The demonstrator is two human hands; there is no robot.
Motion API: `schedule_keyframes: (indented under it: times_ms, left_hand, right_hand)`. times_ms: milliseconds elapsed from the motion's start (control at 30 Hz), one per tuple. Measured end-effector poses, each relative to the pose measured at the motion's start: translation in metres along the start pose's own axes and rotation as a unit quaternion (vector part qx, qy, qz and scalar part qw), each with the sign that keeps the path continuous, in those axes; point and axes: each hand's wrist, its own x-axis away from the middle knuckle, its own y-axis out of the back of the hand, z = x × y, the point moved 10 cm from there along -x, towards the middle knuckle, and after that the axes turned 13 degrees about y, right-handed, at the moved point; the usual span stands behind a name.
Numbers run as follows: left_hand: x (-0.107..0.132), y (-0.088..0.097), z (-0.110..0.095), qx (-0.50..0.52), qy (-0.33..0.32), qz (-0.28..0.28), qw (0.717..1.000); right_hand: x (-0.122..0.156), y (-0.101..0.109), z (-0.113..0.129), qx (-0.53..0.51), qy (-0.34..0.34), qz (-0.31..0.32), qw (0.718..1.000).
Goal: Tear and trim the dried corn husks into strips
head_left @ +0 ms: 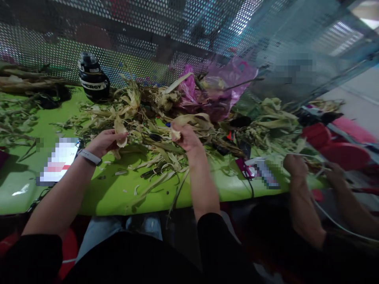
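Note:
My left hand (104,142), with a pale band on the wrist, pinches a dried corn husk (120,127) that stands up from the fingertips. Closed as well, my right hand (191,139) grips a crumpled pale piece of corn husk (175,135). A long curved husk strip (201,116) shows just above these fingers; whether they hold it too I cannot tell. Between and behind both hands spreads a heap of dry husks (130,103) and plant scraps. Loose narrow strips (160,183) lie on the green tabletop (115,197) nearer to me.
A black jug (92,85) stands at the back left, before a perforated metal panel (142,59). Behind the heap sits a pink plastic bag (227,92). A badge-like card (60,163) lies near my left forearm. At right, a co-worker's hands (296,165) are close to a white cord (325,215).

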Motion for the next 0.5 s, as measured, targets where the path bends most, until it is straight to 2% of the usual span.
schedule_keyframes:
  times_ms: [100,133,200,267,333,500]
  left_hand:
    - [0.003,-0.021,0.011,0.014,0.023,0.024,0.999]
    - [0.004,-0.026,0.014,0.007,0.026,0.028,0.999]
    - [0.006,-0.035,0.017,-0.027,0.031,0.044,0.998]
    - [0.007,-0.038,0.019,-0.077,0.03,0.051,0.995]
    - [0.008,-0.039,0.018,-0.113,0.026,0.051,0.992]
    - [0.004,-0.036,0.018,-0.132,0.014,0.037,0.991]
  right_hand:
    - [0.017,-0.068,-0.014,-0.135,-0.077,0.064,0.986]
    - [0.024,-0.087,-0.016,-0.145,-0.097,0.099,0.98]
    - [0.036,-0.111,-0.022,-0.139,-0.134,0.159,0.968]
    - [0.044,-0.121,-0.025,-0.12,-0.147,0.2,0.961]
    - [0.046,-0.123,-0.026,-0.105,-0.139,0.219,0.96]
    - [0.041,-0.123,-0.038,-0.122,-0.137,0.199,0.963]
